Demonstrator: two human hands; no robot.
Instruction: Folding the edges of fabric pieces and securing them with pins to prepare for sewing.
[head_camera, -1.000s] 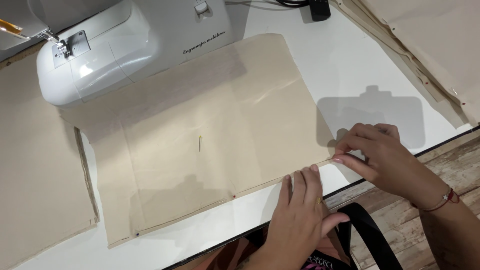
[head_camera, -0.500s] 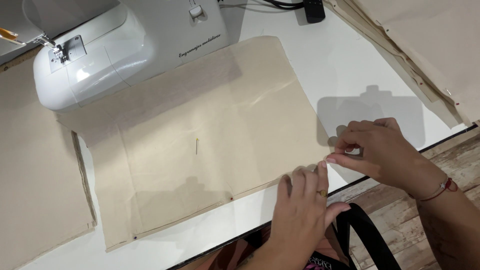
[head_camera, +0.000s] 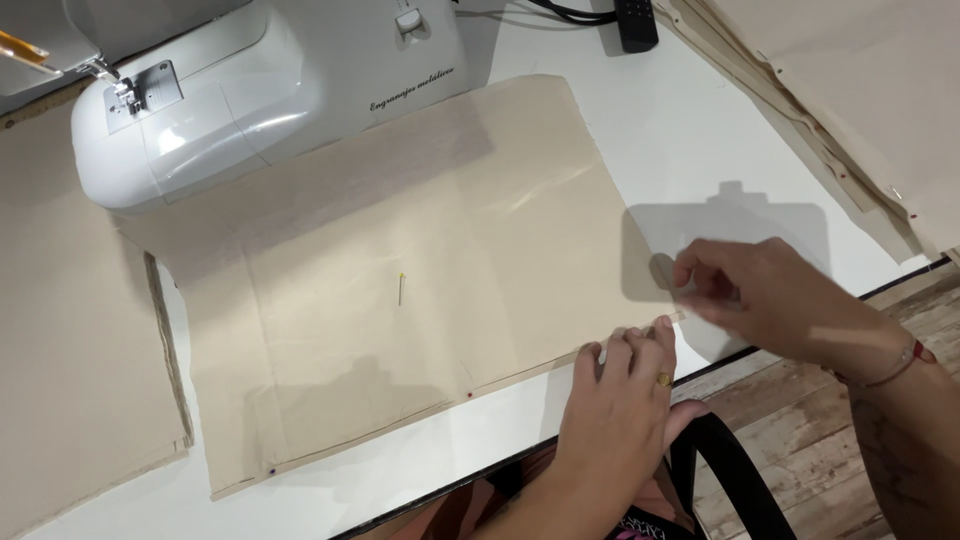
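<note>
Left hand (head_camera: 622, 400) fingers (head_camera: 640, 352) together, pressing the fabric (head_camera: 420, 270) edge at lower centre. Right hand (head_camera: 765, 295) fingers pinch the fabric's right corner. Fabric lies flat on white worktop (head_camera: 670, 130); sewing machine (head_camera: 230, 90) upper left; pin (head_camera: 401, 288) mid-fabric.

White table (head_camera: 700, 130), smooth top with a dark front edge, lit from above so that soft grey shadows fall on it; white sewing machine (head_camera: 250, 90) at the far left of the top; black cable and plug (head_camera: 636, 20) at the far edge; wooden plank floor (head_camera: 800, 420), pale and worn, showing below the table edge at the lower right.
</note>
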